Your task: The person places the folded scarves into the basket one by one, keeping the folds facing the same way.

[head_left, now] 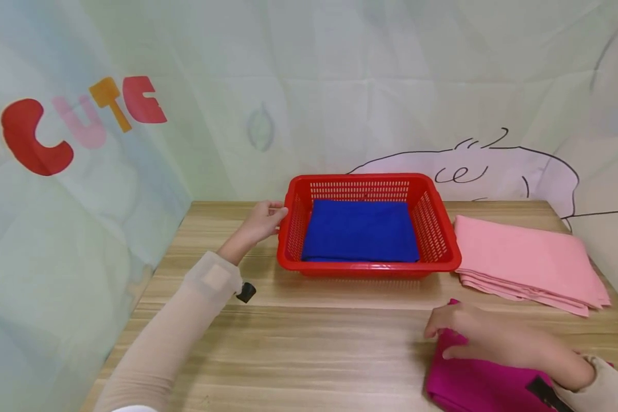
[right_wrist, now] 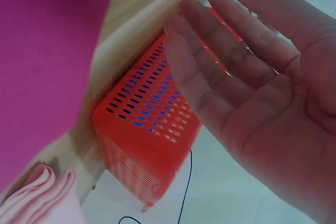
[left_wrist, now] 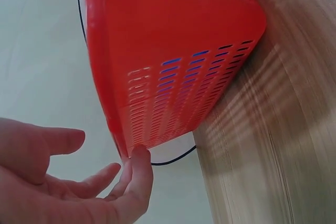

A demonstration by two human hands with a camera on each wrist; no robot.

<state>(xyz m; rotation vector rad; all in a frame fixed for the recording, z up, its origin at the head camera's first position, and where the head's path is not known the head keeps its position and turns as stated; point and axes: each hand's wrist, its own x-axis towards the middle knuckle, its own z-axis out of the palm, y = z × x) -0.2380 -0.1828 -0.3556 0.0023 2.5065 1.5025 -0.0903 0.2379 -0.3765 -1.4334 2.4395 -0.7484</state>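
Right hand (head_left: 481,333) above magenta cloth (head_left: 476,380)

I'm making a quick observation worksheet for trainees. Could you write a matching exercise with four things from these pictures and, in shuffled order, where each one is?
Things:
1. Blue cloth
2. Pink cloth
3. Magenta cloth
4. Left hand

Places:
A. Below the right hand in the head view
B. At the left end of the red basket
C. Inside the red basket
D. On the table, beside the basket's right end

Right pairs: 1-C, 2-D, 3-A, 4-B
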